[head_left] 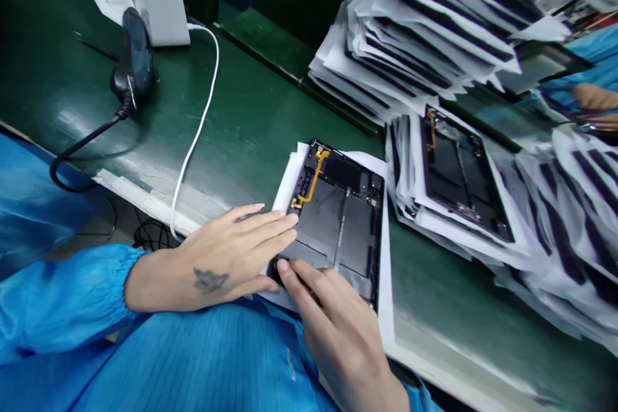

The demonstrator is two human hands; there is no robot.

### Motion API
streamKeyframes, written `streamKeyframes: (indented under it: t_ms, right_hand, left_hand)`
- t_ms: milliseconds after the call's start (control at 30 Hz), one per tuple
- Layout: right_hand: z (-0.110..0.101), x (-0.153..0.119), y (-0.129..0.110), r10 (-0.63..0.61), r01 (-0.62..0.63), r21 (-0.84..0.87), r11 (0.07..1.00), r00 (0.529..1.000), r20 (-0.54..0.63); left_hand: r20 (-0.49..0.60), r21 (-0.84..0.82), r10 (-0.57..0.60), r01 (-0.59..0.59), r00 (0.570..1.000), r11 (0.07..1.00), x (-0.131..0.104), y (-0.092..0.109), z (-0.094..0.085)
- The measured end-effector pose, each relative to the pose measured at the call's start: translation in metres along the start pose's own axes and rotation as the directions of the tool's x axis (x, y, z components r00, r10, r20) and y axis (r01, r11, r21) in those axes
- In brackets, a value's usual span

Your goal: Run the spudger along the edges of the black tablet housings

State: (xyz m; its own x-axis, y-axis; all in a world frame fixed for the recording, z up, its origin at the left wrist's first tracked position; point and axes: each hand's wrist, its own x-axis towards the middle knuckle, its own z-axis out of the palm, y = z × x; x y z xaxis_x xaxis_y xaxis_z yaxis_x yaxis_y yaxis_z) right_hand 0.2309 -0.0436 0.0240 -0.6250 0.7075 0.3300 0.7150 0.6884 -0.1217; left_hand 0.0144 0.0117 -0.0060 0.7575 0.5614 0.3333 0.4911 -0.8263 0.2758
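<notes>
An opened tablet (317, 222) lies on white paper (387, 312) at the bench's front edge, its inner side up. A bent orange flex cable (315, 181) runs along its upper left part, and dark flat panels fill the middle. My left hand (219, 257) reaches in from the left with fingers stretched out, the tips resting at the tablet's left edge. Over the tablet's lower left corner my right hand (340, 318) is closed, with thumb and fingers curled together. Whatever lies between those fingers is hidden.
A second opened tablet (466, 170) tops a paper-layered stack on the right. More tall stacks (410, 45) of sheets and dark panels stand behind. At left are a black handheld device (132, 55) with a cord and a white cable (205, 119). Another person's hand (596, 100) shows far right.
</notes>
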Motion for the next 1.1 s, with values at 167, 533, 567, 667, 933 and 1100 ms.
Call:
streamKeyframes:
  t_ms: [167,533,567,667,933,1100]
  right_hand:
    - [-0.014,0.018,0.002,-0.192,0.203,-0.175,0.963,0.978,0.080]
    - [-0.009,0.020,0.010,-0.213,0.228,-0.179,0.957,0.972,0.098]
    - [-0.009,0.020,0.014,-0.210,0.222,-0.135,0.966,0.973,0.101]
    - [-0.015,0.014,0.018,-0.139,0.138,0.029,0.990,0.990,0.019]
    - [-0.009,-0.025,-0.019,0.597,-0.300,0.618,0.727,0.720,-0.353]
    - [0.015,-0.030,-0.016,0.374,-0.136,0.528,0.838,0.847,-0.377]
  left_hand:
    - [0.028,0.030,0.012,-0.013,1.000,0.999,0.000,0.000,-0.001]
    - [0.002,0.043,0.047,-0.047,0.999,0.998,0.000,-0.003,0.000]
    - [0.008,0.041,0.052,-0.053,0.999,0.998,-0.001,-0.003,0.000]
    - [-0.005,0.059,0.056,-0.055,0.998,0.997,-0.006,-0.006,-0.002]
    - [-0.257,0.023,0.087,-0.084,0.962,0.996,-0.024,-0.006,-0.005]
    - [-0.274,0.056,0.170,-0.161,0.946,0.985,-0.021,-0.003,-0.003]
